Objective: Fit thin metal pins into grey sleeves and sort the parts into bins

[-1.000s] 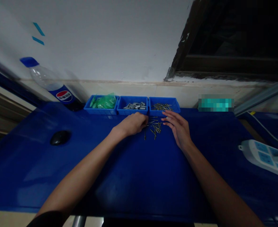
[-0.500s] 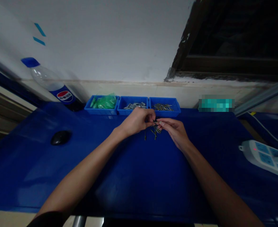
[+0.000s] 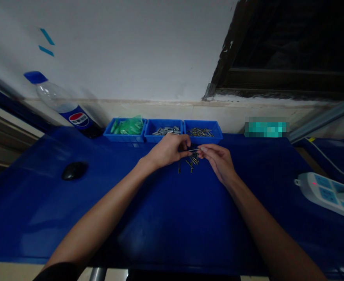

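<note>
My right hand (image 3: 218, 160) pinches a thin metal pin (image 3: 194, 150) between thumb and fingertips; it points left. My left hand (image 3: 172, 150) is curled around the pin's far end, with a gap between thumb and forefinger; whether it touches the pin is hard to see. Beneath both hands lies a loose pile of similar brass-toned pins (image 3: 193, 159), partly hidden by the fingers. Just behind, a blue bin (image 3: 203, 139) contains more such pins. To its left, another blue bin (image 3: 163, 139) has short grey metal pieces (image 3: 167, 130) in it.
A third blue bin (image 3: 124, 138) carries a green plastic bag (image 3: 129, 126). Behind at left leans a cola bottle (image 3: 78, 117); a black mouse (image 3: 74, 171) lies before it. At right are a white power strip (image 3: 330, 195) and a blurred teal item (image 3: 267, 129).
My right hand has shifted slightly right, away from my left fingers, and more of the pin shows between the hands. My left thumb and forefinger look a little further apart.
</note>
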`<control>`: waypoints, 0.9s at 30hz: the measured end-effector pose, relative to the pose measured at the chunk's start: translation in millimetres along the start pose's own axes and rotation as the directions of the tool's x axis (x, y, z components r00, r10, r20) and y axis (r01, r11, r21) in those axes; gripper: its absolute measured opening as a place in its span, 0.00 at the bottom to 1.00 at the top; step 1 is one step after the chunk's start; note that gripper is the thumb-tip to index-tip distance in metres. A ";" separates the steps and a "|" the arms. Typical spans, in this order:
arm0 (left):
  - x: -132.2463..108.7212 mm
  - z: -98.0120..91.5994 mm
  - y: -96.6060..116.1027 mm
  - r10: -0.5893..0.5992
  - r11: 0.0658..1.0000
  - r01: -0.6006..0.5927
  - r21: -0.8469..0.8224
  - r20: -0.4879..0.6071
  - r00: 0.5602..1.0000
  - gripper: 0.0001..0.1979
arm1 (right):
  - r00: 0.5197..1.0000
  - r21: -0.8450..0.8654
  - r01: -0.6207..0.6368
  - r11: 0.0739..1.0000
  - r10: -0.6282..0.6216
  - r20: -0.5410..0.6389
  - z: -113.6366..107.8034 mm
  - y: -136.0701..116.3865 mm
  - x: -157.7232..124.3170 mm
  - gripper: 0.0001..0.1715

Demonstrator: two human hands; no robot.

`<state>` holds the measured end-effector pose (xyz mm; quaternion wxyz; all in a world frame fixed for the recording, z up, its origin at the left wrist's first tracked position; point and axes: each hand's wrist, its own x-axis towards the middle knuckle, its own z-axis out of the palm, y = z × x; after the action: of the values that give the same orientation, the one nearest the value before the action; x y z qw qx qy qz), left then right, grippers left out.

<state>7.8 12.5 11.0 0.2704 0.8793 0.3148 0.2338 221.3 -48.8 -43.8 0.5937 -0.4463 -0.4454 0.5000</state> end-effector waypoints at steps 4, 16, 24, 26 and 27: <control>-2.1 -1.8 -7.1 -0.061 0.994 0.046 0.100 0.155 0.986 0.07 | 0.994 0.026 0.067 0.997 -0.065 -0.091 -2.9 -4.2 2.0 0.12; -4.6 6.1 -13.0 -0.103 0.987 0.053 0.150 0.350 0.931 0.12 | 0.998 0.019 0.017 1.000 -0.016 -0.053 -4.3 -4.2 0.7 0.20; -5.5 5.0 -4.2 -0.220 0.968 0.168 0.185 0.318 0.922 0.17 | 0.999 0.021 0.014 1.000 -0.013 -0.048 -3.1 -2.8 0.5 0.18; -5.5 6.3 -2.1 -0.237 0.962 0.181 0.203 0.301 0.924 0.17 | 0.999 0.027 0.015 1.000 -0.014 -0.045 -2.7 -2.9 0.2 0.17; -5.5 6.9 -1.7 -0.239 0.961 0.182 0.210 0.290 0.927 0.17 | 0.999 0.033 0.014 0.999 -0.013 -0.043 -2.6 -3.1 0.1 0.17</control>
<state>7.2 7.6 3.5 0.2602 0.8868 0.3805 0.0318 224.5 -49.2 -41.3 0.6138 -0.4440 -0.4272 0.4936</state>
